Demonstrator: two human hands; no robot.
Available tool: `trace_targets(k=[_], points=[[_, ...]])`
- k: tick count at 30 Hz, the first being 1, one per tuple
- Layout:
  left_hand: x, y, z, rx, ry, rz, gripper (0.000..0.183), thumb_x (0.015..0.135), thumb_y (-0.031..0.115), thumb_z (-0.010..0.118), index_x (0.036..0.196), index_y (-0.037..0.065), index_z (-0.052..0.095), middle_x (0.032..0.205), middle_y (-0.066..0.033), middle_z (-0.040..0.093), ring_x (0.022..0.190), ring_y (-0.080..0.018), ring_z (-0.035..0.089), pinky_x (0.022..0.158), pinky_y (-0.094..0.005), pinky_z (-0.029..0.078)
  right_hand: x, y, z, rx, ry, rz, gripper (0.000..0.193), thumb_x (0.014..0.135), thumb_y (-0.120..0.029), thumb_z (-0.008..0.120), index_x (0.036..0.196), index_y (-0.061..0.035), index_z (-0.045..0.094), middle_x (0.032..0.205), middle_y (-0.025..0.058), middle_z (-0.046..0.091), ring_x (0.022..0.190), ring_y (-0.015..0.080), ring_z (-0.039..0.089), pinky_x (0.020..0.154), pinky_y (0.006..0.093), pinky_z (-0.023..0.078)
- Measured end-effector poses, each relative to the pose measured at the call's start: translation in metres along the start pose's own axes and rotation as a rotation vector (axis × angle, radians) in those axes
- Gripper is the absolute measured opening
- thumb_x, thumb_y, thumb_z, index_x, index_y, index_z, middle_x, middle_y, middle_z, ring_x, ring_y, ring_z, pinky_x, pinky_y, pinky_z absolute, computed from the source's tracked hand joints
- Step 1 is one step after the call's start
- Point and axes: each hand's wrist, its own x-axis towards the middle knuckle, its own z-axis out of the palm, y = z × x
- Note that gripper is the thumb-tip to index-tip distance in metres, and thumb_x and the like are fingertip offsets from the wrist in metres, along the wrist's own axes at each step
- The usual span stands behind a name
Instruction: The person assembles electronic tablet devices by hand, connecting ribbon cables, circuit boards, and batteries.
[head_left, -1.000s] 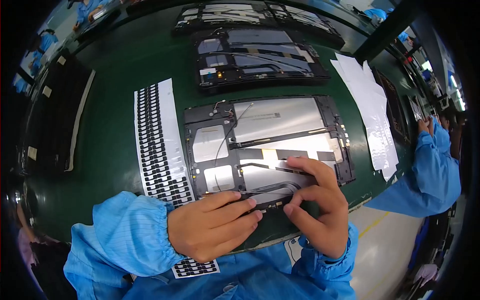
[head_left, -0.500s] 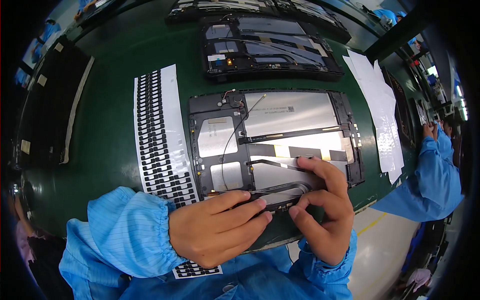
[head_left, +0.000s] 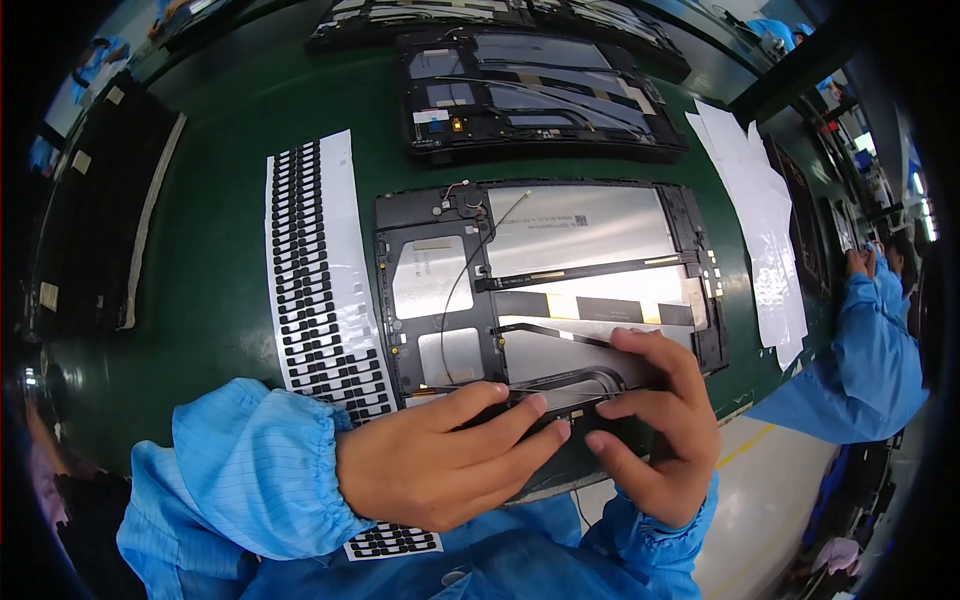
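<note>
An opened tablet-like device (head_left: 560, 235) lies on the green bench before me, its silver plate and black frame facing up. My left hand (head_left: 450, 455) rests along its near edge, fingers stretched out and lying on the frame. At the near right part, my right hand (head_left: 665, 425) has its thumb and fingers apart. Its index fingertip touches the silver plate, and another fingertip is at a thin cable (head_left: 560, 390) along the near edge. A thin black antenna wire (head_left: 447, 310) curves loosely over the device's left part. The left fingers hide some of the near edge.
A white sheet with rows of black stickers (head_left: 305, 260) lies left of the device. Similar devices (head_left: 540, 95) stand behind it. White sheets (head_left: 755, 230) lie at the right, near a co-worker's blue sleeve (head_left: 865, 340). Black stacked panels (head_left: 105, 220) stand far left.
My left fingertips have slid slightly right along the near edge. My right hand has shifted a little right, and its thumb has come away from the device's edge.
</note>
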Motion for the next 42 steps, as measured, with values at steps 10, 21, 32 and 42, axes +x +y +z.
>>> trace_targets(k=[10, 21, 32, 42], points=[[-0.002, -0.003, 0.003, -0.041, 0.035, 0.059, 0.026, 0.077, 0.013, 0.051, 0.092, -0.004, 0.064, 0.112, -0.0171, 0.054, 0.102, -0.029, 0.052, 0.081, -0.0373, 0.045, 0.003, 0.008, 0.003, -0.265, -0.075, -0.231, 0.021, 0.06, -0.001, 0.067, 0.079, -0.0061, 0.06, 0.111, 0.0144, 0.056, 0.103, 0.0332, 0.049, 0.092, 0.0485, 0.035], [-0.001, 0.006, 0.001, 0.088, -0.028, 0.014, 0.015, 0.08, 0.016, 0.052, 0.083, 0.009, 0.065, 0.112, -0.0059, 0.057, 0.103, -0.0216, 0.055, 0.086, -0.0344, 0.041, -0.005, 0.008, 0.013, -0.632, 0.037, -0.577, 0.01, 0.063, -0.003, 0.061, 0.073, 0.0001, 0.061, 0.096, 0.0115, 0.062, 0.091, 0.0293, 0.054, 0.082, 0.0469, 0.043], [-0.007, 0.001, -0.011, -0.108, 0.014, -0.04, 0.027, 0.072, 0.012, 0.056, 0.097, 0.002, 0.061, 0.114, -0.0154, 0.055, 0.108, -0.0296, 0.051, 0.089, -0.0414, 0.041, -0.003, 0.01, -0.008, -0.353, -0.032, -0.372, 0.024, 0.064, 0.002, 0.058, 0.088, 0.0011, 0.062, 0.102, 0.015, 0.057, 0.095, 0.0326, 0.053, 0.084, 0.0421, 0.042], [-0.054, -0.194, -0.083, -0.368, 0.828, -1.078, 0.033, 0.075, 0.013, 0.065, 0.105, 0.0, 0.059, 0.102, -0.0111, 0.062, 0.096, -0.0189, 0.057, 0.083, -0.0295, 0.044, 0.132, -0.058, -0.085, -0.342, -0.131, -0.394, 0.018, 0.066, -0.002, 0.058, 0.084, 0.0027, 0.06, 0.088, 0.0164, 0.06, 0.086, 0.0294, 0.058, 0.079, 0.0342, 0.044]])
